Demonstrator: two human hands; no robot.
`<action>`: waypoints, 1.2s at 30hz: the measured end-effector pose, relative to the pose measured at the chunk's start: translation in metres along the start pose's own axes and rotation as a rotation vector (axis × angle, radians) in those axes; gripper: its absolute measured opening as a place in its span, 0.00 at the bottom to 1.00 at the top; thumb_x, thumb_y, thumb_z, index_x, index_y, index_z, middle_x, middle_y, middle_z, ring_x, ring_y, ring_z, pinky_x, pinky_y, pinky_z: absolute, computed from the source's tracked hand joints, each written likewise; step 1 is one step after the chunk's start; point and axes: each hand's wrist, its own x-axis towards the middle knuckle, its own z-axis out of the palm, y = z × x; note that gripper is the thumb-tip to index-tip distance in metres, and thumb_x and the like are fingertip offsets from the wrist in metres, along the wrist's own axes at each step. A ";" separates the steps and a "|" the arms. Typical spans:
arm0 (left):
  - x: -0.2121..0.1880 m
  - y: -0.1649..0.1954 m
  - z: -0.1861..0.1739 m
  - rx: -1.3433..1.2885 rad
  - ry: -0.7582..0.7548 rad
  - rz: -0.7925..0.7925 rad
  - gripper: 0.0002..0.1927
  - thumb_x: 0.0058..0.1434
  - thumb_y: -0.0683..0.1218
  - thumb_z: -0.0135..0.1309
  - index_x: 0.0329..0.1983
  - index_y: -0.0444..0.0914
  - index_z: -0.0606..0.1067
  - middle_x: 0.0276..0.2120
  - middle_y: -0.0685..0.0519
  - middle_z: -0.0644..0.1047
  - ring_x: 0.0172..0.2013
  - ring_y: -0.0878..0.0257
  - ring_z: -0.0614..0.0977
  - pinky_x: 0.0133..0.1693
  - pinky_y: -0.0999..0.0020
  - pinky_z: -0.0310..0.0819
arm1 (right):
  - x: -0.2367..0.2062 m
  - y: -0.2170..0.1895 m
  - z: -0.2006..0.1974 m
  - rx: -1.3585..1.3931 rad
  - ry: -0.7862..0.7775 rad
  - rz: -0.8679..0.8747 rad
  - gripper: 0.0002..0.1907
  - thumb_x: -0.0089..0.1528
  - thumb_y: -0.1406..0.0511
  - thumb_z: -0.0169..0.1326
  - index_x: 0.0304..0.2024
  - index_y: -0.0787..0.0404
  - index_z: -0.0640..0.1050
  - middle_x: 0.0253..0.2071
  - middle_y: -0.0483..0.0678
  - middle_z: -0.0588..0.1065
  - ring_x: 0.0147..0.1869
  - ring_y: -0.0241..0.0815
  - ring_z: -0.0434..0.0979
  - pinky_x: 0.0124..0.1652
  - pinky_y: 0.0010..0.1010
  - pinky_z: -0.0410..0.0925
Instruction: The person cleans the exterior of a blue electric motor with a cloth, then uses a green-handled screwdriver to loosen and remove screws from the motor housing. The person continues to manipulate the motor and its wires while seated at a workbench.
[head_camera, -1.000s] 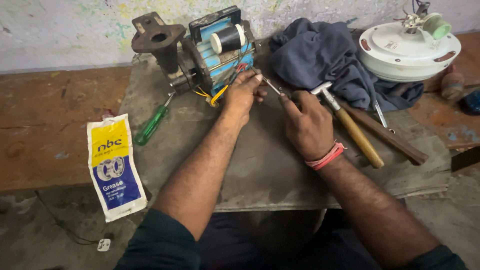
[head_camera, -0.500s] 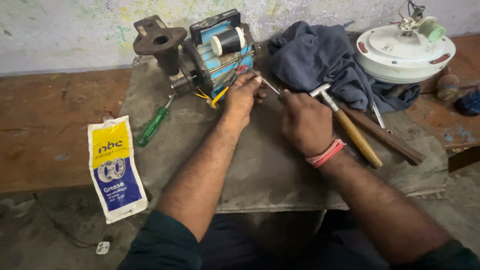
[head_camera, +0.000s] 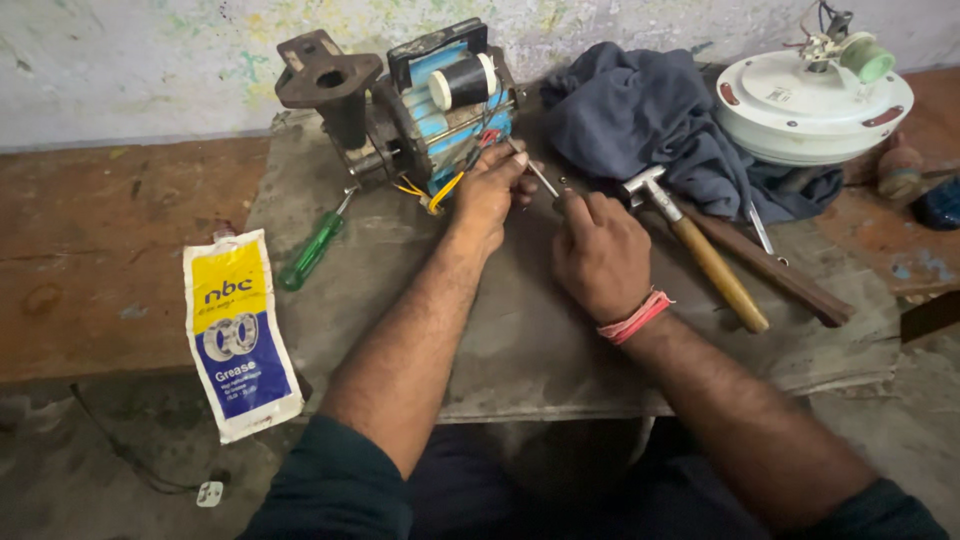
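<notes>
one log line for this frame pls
left hand on motor wires | right hand holds thin tool toward them | hammer, green screwdriver lying idle

The single view comes from the person's head, looking steeply down and forward along both forearms to the bench (head_camera: 520, 340). It sits close: the sleeves fill the lower edge, the wall (head_camera: 150, 70) closes the top just beyond the grip, and floor shows left and right.

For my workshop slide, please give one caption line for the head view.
Left hand on a motor, right hand holding a thin tool, hammer beside.
</notes>
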 end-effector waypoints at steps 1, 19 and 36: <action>0.000 0.000 0.000 0.011 -0.003 0.006 0.14 0.67 0.43 0.56 0.55 0.36 0.74 0.38 0.48 0.83 0.28 0.67 0.80 0.29 0.71 0.74 | 0.001 -0.001 -0.003 -0.007 -0.003 -0.014 0.18 0.57 0.71 0.57 0.50 0.63 0.76 0.38 0.52 0.73 0.40 0.53 0.75 0.37 0.43 0.69; -0.021 0.017 0.027 0.649 0.190 0.294 0.07 0.67 0.46 0.57 0.43 0.36 0.79 0.32 0.49 0.84 0.28 0.62 0.84 0.32 0.67 0.77 | 0.008 0.001 -0.013 -0.094 -0.005 -0.121 0.20 0.55 0.73 0.55 0.51 0.63 0.78 0.46 0.50 0.77 0.42 0.50 0.74 0.42 0.39 0.70; 0.041 0.218 0.079 1.926 0.055 0.057 0.25 0.61 0.59 0.52 0.52 0.38 0.79 0.53 0.42 0.78 0.55 0.46 0.79 0.55 0.52 0.72 | -0.001 0.013 -0.004 -0.202 -0.249 -0.153 0.27 0.56 0.68 0.54 0.60 0.65 0.74 0.43 0.51 0.73 0.43 0.49 0.76 0.39 0.40 0.71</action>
